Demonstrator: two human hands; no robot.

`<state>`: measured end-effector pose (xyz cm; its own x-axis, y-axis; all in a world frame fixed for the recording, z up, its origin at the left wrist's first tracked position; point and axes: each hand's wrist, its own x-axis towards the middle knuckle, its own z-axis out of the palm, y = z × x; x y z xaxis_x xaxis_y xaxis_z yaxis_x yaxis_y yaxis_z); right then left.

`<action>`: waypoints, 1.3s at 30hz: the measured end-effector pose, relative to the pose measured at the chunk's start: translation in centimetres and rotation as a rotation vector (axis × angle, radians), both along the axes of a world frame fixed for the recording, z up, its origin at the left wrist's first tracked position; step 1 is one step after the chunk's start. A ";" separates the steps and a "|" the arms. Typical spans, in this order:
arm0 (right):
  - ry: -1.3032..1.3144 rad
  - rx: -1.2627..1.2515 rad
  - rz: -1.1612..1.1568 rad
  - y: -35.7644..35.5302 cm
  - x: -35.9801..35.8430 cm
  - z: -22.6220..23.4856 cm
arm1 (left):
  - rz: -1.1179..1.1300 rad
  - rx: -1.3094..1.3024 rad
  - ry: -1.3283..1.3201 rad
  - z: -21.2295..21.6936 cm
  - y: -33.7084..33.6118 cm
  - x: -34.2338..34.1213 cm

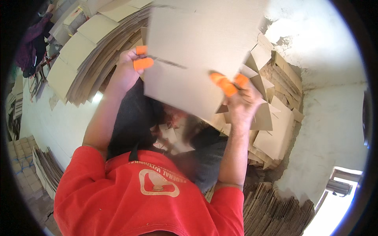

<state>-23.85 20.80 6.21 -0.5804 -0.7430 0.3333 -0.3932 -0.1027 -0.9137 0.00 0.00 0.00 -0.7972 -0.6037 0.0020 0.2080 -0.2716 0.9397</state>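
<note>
Pale walls [330, 106] enclosed a workroom of stacked cardboard, with one bright opening [332, 210] at the lower right. Of containers, one open, box-like arrangement of crossed cardboard panels [263, 116] stood beside your right wrist; whether its cells held anything could not be told. One large cardboard sheet [193, 35] was raised in front of you, above your dark-clothed legs [132, 122], its lower edge tilted down toward the right. Two short dark lines crossed its face near the left side; whether slots or marks, you could not tell. Your left grip [128, 70] was closed on the sheet's left edge; your right grip [242, 98], blurred, was narrowed on its right edge, thumb across the face. Four orange finger covers [143, 63] showed, two on each hand. Around you lay one long curved stack [92, 51] on the left, one uneven pile [275, 137] on the right and one row of upright pieces [275, 212] at the lower right, their pieces too many to count. One other person [35, 39] appeared at the upper left.
</note>
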 end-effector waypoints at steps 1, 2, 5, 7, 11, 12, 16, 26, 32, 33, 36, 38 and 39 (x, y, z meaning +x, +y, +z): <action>0.187 -0.098 -0.165 0.8 -1.0 -0.5 | -0.021 -0.236 -0.095 1.2 0.5 0.0; 0.177 -0.154 -0.378 1.8 -1.8 -0.6 | -0.042 -0.471 -0.190 1.7 0.6 -0.3; 0.000 -0.415 -0.655 6.5 -6.3 0.8 | 0.013 -1.328 -0.485 1.2 1.3 -5.1; -0.135 -0.635 -0.635 7.7 -7.7 1.2 | -0.080 -1.513 -0.603 1.0 -0.1 -8.2; -0.310 -0.743 -0.640 12.7 -10.1 -2.1 | -0.171 -1.568 -0.514 0.4 -4.4 -16.2; -0.338 -0.752 -0.667 13.3 -10.2 -2.8 | -0.199 -1.523 -0.456 0.2 -5.6 -18.2; -0.448 -0.724 -0.707 15.3 -10.6 -5.0 | -0.320 -1.547 -0.538 -0.3 -7.8 -24.1; -1.333 -1.047 0.022 16.0 -11.8 -7.2 | -0.361 -1.441 -0.294 -3.5 -9.2 -25.3; -1.049 -1.189 -0.205 14.0 -12.6 -7.0 | -0.181 -1.472 -0.038 -1.1 -3.9 -20.2; -0.893 -1.118 0.024 15.1 -13.2 -7.6 | -0.231 -1.379 -0.174 2.8 -2.9 -18.9; -0.712 -1.060 -0.015 14.6 -13.6 -6.3 | 0.043 -1.845 -0.391 12.4 -1.3 -11.8; -0.674 -1.021 0.050 15.1 -14.8 -6.5 | 0.325 -2.073 -0.450 14.7 -2.2 -6.8; -0.958 -1.215 -0.082 14.8 -14.9 -6.1 | 0.437 -2.119 -0.502 14.4 -3.1 -4.8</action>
